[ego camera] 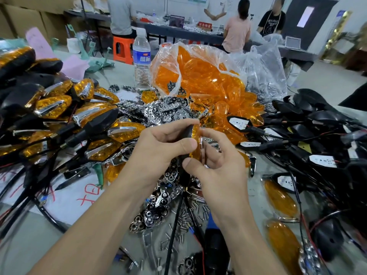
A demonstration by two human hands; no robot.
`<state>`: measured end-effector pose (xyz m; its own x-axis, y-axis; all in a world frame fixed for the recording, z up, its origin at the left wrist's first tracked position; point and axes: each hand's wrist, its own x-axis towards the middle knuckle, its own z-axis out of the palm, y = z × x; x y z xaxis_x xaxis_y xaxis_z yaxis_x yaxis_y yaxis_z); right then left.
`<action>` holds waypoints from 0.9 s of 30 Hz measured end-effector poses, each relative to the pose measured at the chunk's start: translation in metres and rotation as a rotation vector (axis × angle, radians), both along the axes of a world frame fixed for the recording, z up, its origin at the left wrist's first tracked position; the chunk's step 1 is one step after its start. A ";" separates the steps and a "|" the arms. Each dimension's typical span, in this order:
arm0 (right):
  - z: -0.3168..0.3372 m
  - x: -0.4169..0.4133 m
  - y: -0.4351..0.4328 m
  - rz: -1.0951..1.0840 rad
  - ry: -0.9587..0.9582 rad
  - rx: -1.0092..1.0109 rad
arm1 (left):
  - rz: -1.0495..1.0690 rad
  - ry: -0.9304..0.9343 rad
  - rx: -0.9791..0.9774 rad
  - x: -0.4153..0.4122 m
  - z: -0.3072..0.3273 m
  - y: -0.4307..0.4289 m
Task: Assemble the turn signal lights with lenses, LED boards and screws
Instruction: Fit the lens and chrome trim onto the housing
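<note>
Where both hands meet, the left hand (pixel 158 147) wraps the black housing (pixel 185 133) and the right hand (pixel 218 161) pinches the amber lens (pixel 195 135) against its right face, thumb low, fingers over the top. The light stands on end, long axis running away from the body, cable (pixel 174 221) hanging toward the person. Seating the lens looks like a sideways squeeze, right into left. Loose screws (pixel 204 212) lie just below; finished lights (pixel 59 108) and bare housings (pixel 317 120) crowd both sides, so the free room is above
</note>
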<state>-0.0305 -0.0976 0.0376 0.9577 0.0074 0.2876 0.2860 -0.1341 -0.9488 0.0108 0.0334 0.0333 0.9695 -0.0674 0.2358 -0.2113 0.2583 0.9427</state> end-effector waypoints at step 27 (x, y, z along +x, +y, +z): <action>-0.019 0.024 -0.017 0.286 0.173 0.268 | -0.003 0.117 0.039 0.000 0.009 0.000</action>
